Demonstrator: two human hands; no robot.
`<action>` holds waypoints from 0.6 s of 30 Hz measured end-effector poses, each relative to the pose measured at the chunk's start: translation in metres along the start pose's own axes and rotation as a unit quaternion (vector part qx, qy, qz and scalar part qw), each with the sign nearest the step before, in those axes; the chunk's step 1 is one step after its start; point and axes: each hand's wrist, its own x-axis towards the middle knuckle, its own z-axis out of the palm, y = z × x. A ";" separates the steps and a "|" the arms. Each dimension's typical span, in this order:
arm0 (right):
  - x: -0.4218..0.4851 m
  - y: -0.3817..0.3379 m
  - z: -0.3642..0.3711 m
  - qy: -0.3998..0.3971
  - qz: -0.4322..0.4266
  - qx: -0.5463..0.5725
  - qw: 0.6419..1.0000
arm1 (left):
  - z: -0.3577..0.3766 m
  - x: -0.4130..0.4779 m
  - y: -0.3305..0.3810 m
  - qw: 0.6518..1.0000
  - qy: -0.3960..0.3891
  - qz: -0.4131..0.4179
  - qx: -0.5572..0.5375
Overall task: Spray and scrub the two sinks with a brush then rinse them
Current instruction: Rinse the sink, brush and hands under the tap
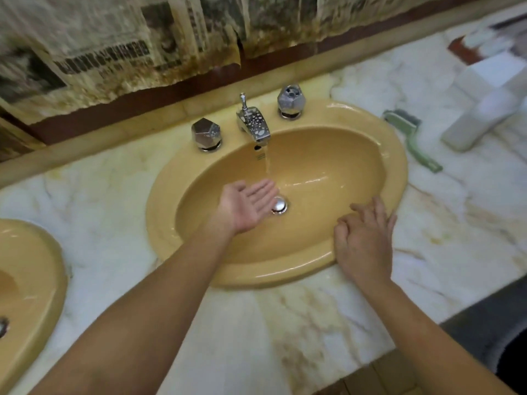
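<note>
Both grips empty: left hand (248, 205) palm-up, cupped under the tap stream; right hand (363, 240) flat on the rim of the centre sink (399, 166).
Tap (253, 125) running, so rinse looks underway here. Brush (410, 138) lies on the desk (285, 323), upper right, beside spray bottle (482, 112). Second sink (42, 280), lower left: state unclear.

A white marble counter (328, 332) with tan and yellowish veins runs across the view. Along its far edge stands a low tan ledge (114, 129), and above that a dark brown strip (159, 94). Stained, torn newspaper sheets (119, 44) cover the wall behind, their print blurred. At the far right, past the counter's front edge, lies a dark grey mat (490, 332); its texture is hard to make out.
</note>
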 end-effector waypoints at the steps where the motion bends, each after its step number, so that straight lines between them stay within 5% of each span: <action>1: -0.004 -0.005 0.003 0.012 0.013 0.012 1.000 | 0.008 0.012 0.008 0.994 0.002 -0.002 -0.107; 6: -0.014 -0.012 0.004 0.033 0.047 0.100 0.993 | 0.041 0.039 0.022 0.969 0.021 0.005 -0.247; 14: -0.017 -0.016 -0.001 0.085 0.143 0.211 0.963 | 0.052 0.040 0.018 0.971 -0.015 0.000 -0.237; 16: -0.018 -0.016 -0.004 0.117 0.176 0.259 0.942 | 0.059 0.026 0.009 0.981 -0.043 -0.011 -0.191; 18: -0.020 -0.018 -0.009 0.147 0.203 0.307 0.918 | 0.063 0.004 -0.018 0.997 -0.077 0.003 -0.026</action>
